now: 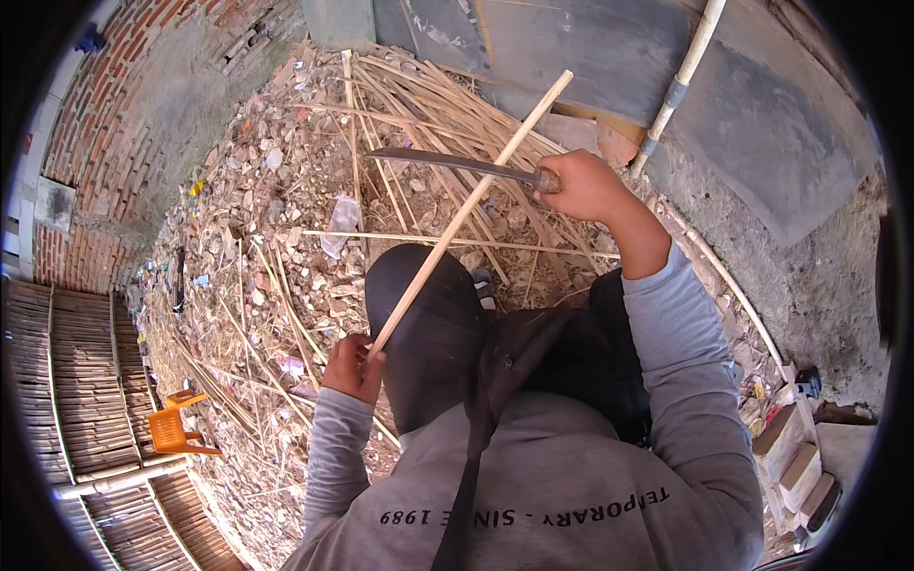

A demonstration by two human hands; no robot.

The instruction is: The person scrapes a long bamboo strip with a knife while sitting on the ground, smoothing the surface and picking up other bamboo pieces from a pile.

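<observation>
1. A long pale bamboo stick (471, 205) is held slanting, its lower end near the left knee and its upper end raised toward the grey wall (762, 114).
2. The lower end of the stick is gripped by the left hand (354, 366), whose fingers are curled shut around it; the left forearm, in a grey sleeve, is bent inward from the lower edge.
3. A long dark blade (443, 162) is laid across the stick about midway along it, touching it.
4. The blade's handle is enclosed in the right hand (586, 186), clenched in a fist; the right arm is stretched forward and up.
5. A heap of split bamboo strips (419, 105) is seen beyond the hands, on rubble-strewn ground (267, 190).
6. An orange plastic chair (176, 423) is seen well apart, at the lower left.
</observation>
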